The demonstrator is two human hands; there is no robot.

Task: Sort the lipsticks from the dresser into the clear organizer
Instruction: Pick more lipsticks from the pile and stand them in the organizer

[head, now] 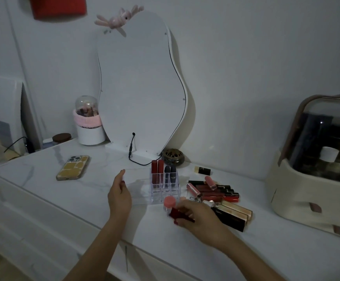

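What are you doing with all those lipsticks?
A person is sorting lipsticks into a clear organizer on a white dresser. Four already stand in its back slots: two red lipsticks and two dark ones. The right hand is closing on a dark red lipstick beside a pink-capped tube. The left hand rests open at the organizer's left side. A pile of lip glosses still waits on the right.

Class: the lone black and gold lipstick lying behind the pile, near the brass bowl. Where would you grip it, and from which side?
Pinch the black and gold lipstick across its middle from above: it lies flat and alone, long sides exposed.
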